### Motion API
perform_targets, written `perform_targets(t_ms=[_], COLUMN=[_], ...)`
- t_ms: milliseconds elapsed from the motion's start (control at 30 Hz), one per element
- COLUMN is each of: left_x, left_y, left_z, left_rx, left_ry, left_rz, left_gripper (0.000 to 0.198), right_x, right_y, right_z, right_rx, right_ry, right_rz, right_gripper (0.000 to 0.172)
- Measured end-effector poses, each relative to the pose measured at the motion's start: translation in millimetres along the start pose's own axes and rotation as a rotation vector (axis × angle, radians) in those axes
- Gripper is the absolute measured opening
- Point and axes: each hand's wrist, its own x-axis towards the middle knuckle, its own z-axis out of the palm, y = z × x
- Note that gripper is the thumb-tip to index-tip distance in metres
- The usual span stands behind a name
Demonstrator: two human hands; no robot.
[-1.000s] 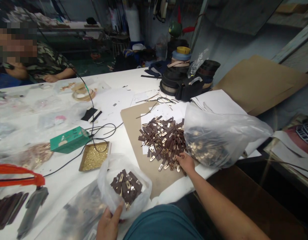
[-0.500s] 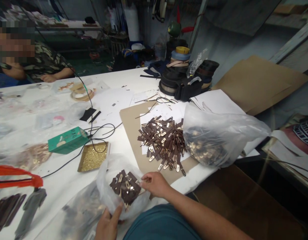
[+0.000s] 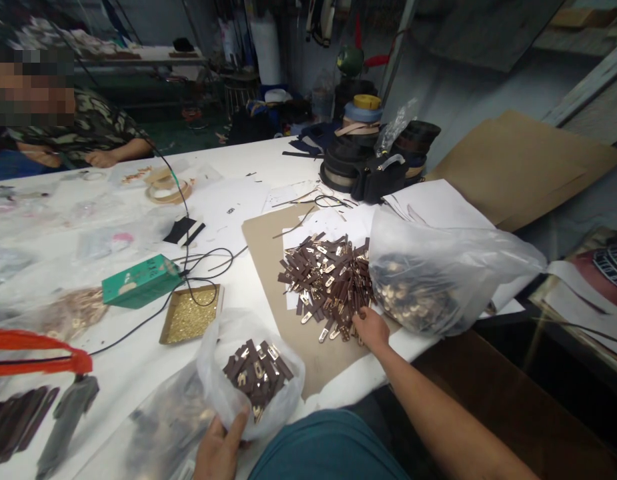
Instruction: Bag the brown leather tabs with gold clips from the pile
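My left hand (image 3: pixel 222 440) pinches the near rim of a clear plastic bag (image 3: pixel 288 393), thumb on the inside. In this bag's open mouth lie brown strips with gold metal ends (image 3: pixel 258 373). More of these brown strips (image 3: pixel 323 280) make a loose pile on brown card and white paper. At the pile's near right edge is my right hand (image 3: pixel 373 331), its fingers curled together against the strips. What its fingertips hold is hidden.
A full plastic bag (image 3: pixel 418 287) stands right of the pile. Left lie a tray of small gold pieces (image 3: pixel 188 320), a green box (image 3: pixel 141 280) with black cables, and a grey-handled tool (image 3: pixel 68 427). Tape rolls (image 3: pixel 343 160) are stacked behind. A person (image 3: pixel 105 127) sits across the table.
My right hand has moved from the open bag up and right to the pile's near edge. My left hand still holds the bag's rim.
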Motion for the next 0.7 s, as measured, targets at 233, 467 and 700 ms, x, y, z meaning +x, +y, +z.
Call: perform_targets(t_ms=[233, 467, 700], left_x=[0.1, -5.2, 0.3], left_y=[2.3, 8.9, 2.4], left_z=[0.3, -1.2, -5.7], left_rx=[0.034, 0.04, 0.058], left_ry=[-0.014, -0.014, -0.052], left_rz=[-0.007, 0.017, -0.034], left_gripper=[0.064, 0.066, 0.063], right_x=[-29.5, -116.4, -43.5], right_y=[-13.2, -73.6, 13.1], right_z=[7.3, 50.9, -4.9], right_rx=[0.403, 0.594, -0.048], right_ry=[-0.097, -0.64, 0.031], right_rz=[-0.006, -0.36, -0.193], right_gripper=[0.04, 0.041, 0.048])
